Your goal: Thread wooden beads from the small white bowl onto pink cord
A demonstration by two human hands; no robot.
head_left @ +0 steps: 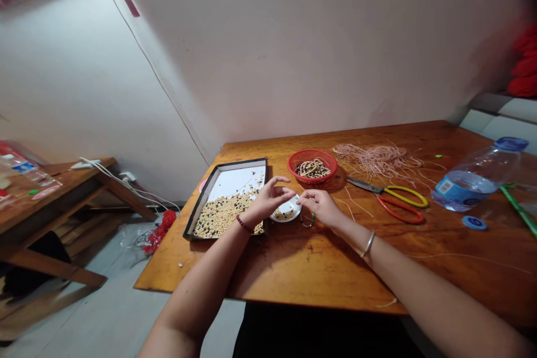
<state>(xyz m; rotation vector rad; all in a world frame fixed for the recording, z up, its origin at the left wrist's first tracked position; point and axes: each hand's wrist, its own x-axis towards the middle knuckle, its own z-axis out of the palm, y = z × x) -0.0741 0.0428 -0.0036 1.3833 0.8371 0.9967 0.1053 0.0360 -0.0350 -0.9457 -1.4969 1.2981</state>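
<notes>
My left hand (271,201) is over the right side of a black-edged tray (262,166) of small beads (224,214). Its thumb and fingers are apart, and I see nothing between them. A small white dish (286,218) with some beads in it sits below and between my hands. My right hand (319,207) is closed in a pinch just right of the dish. Below its fingers hangs a short beaded string (307,226) with dark and green beads. The exact pinch point is too small to make out.
Behind the dish stands a red basket (312,179) of strung beads. Pink cord (377,160) lies in a tangle to its right. Scissors (384,191) with red and yellow handles, a water bottle (474,179) and a blue cap (474,223) lie farther right on the wooden table (268,277).
</notes>
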